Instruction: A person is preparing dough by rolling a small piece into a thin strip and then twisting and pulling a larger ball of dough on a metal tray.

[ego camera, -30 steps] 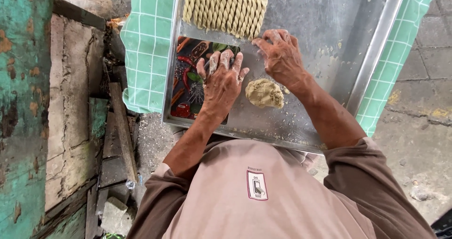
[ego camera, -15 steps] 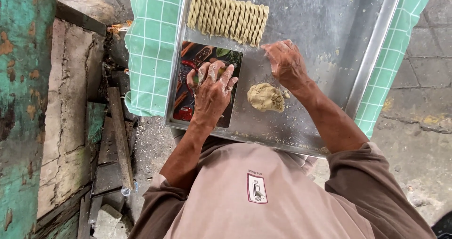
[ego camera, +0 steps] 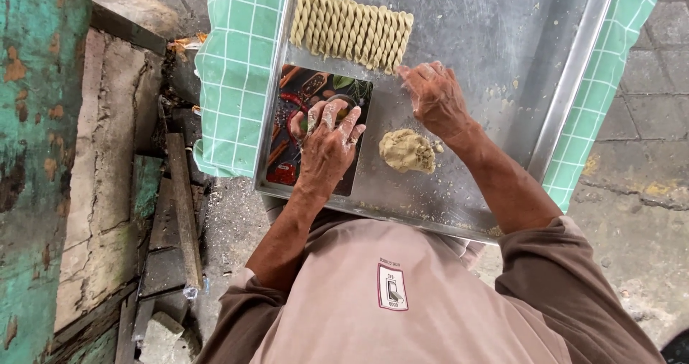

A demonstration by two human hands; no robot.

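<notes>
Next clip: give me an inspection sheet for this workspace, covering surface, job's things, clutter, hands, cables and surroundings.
Surface: large shallow metal tray on a green checked cloth.
Job's things: row of twisted pale dough sticks at the far edge; lump of beige dough; dark printed cutting board.
Clutter: dough crumbs on the tray.
Hands: left hand flat on the board; right hand by the sticks, palm down.
Cables: nothing seen.
Surroundings: peeling teal wall, wooden planks, concrete floor.

Left hand (ego camera: 326, 145) palm-down with fingers spread, left of the dough lump (ego camera: 407, 150), right hand (ego camera: 434, 98) just beyond it, fingers loosely curled, both forearms reaching forward
</notes>
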